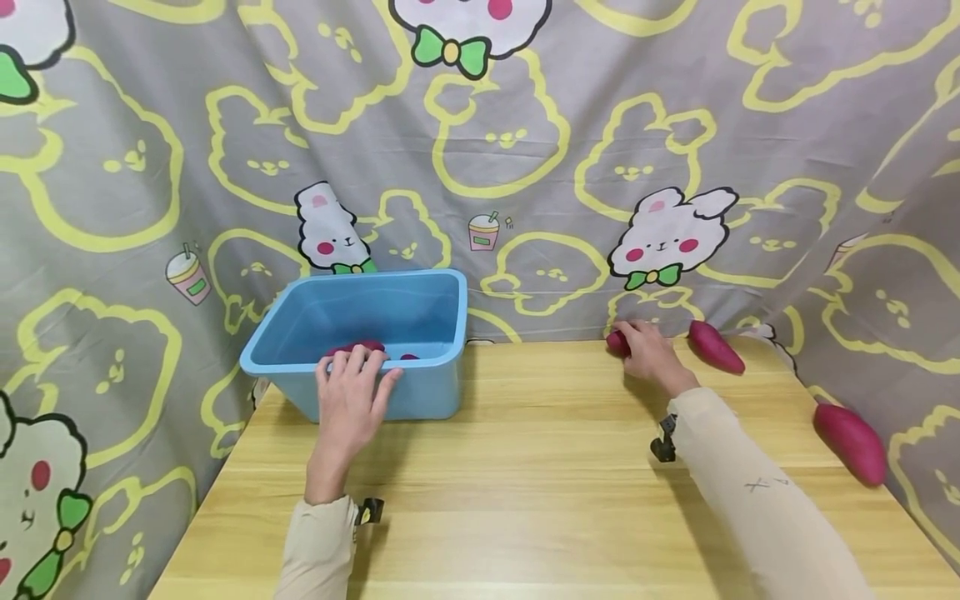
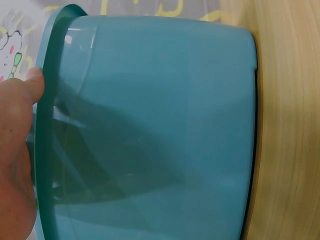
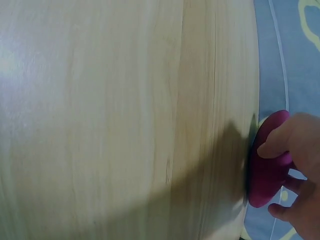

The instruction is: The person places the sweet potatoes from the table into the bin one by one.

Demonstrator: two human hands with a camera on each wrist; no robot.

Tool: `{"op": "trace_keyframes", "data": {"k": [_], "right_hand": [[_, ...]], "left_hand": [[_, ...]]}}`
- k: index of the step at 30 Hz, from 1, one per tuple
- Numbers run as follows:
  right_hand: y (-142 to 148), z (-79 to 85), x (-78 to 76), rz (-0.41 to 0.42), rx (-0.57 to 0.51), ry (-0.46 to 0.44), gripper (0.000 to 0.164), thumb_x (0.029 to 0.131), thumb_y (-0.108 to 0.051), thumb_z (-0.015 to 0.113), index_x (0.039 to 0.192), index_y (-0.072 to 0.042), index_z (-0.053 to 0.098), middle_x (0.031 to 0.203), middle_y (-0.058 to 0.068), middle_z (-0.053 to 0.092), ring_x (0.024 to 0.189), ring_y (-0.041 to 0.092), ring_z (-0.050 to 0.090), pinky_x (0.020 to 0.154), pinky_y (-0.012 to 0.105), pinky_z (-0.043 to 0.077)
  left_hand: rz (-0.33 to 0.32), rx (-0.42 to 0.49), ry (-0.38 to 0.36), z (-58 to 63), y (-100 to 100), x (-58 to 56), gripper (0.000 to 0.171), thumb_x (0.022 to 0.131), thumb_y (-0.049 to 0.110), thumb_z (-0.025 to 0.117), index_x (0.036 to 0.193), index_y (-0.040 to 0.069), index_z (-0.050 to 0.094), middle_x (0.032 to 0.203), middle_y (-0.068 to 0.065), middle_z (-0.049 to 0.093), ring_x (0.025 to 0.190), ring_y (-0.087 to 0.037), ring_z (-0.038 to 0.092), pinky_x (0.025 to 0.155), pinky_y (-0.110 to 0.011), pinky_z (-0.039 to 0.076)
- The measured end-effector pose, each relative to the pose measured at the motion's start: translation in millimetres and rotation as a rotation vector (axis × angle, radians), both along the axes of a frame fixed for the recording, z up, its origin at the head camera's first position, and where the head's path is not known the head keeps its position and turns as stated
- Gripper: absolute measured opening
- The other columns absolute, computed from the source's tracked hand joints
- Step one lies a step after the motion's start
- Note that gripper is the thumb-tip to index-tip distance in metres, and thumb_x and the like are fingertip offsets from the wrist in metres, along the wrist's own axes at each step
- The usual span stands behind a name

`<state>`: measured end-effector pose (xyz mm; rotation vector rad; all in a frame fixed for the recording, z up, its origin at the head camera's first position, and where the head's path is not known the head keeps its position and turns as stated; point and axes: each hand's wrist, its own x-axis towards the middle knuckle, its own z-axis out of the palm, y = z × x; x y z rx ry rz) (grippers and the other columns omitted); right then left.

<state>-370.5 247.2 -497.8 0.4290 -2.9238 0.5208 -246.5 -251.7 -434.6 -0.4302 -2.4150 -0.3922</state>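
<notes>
At the left stands a blue plastic bin [image 1: 427, 387]; my left hand [image 1: 348, 404] grips its near rim, fingers bent over the edge. Seen from the left wrist, the thumb [image 2: 34, 85] lies against the rim. Purple-red sweet potatoes [image 1: 367, 344] lie inside the bin, partly hidden by the rim and hand. Over at the table's back edge, my right hand [image 1: 651, 358] holds another sweet potato [image 3: 267, 175], thumb on one side and fingers on the other. That one appears to touch or nearly touch the tabletop.
Just right of the right hand lies a sweet potato [image 1: 716, 347]. Another sweet potato [image 1: 851, 443] rests at the table's right edge. A patterned grey curtain [image 1: 525, 167] hangs behind and beside the wooden table [image 1: 525, 500].
</notes>
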Motion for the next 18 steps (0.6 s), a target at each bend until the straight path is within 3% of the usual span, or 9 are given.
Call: {"op": "trace_keyframes", "data": {"k": [5, 18], "right_hand": [[-0.1, -1.4, 3.3, 0.003, 0.01, 0.035, 0.062, 0.085, 0.001, 0.069, 0.144, -0.002, 0.05, 0.137, 0.034, 0.051, 0.122, 0.057, 0.047, 0.089, 0.075, 0.042], [0.9, -3.0, 6.3, 0.004, 0.035, 0.036, 0.061, 0.087, 0.004, 0.066, 0.145, -0.002, 0.049, 0.139, 0.034, 0.049, 0.126, 0.058, 0.044, 0.095, 0.074, 0.04]], "left_hand": [[-0.002, 0.005, 0.004, 0.5, 1.1, 0.5, 0.033, 0.102, 0.039, 0.062, 0.11, 0.008, 0.066, 0.108, -0.014, 0.059, 0.106, -0.04, 0.048, 0.104, -0.064, 0.024], [-0.009, 0.011, 0.018, -0.8, 0.6, 0.4, 0.031, 0.102, 0.039, 0.061, 0.108, 0.009, 0.066, 0.106, -0.014, 0.059, 0.103, -0.039, 0.047, 0.104, -0.064, 0.023]]}}
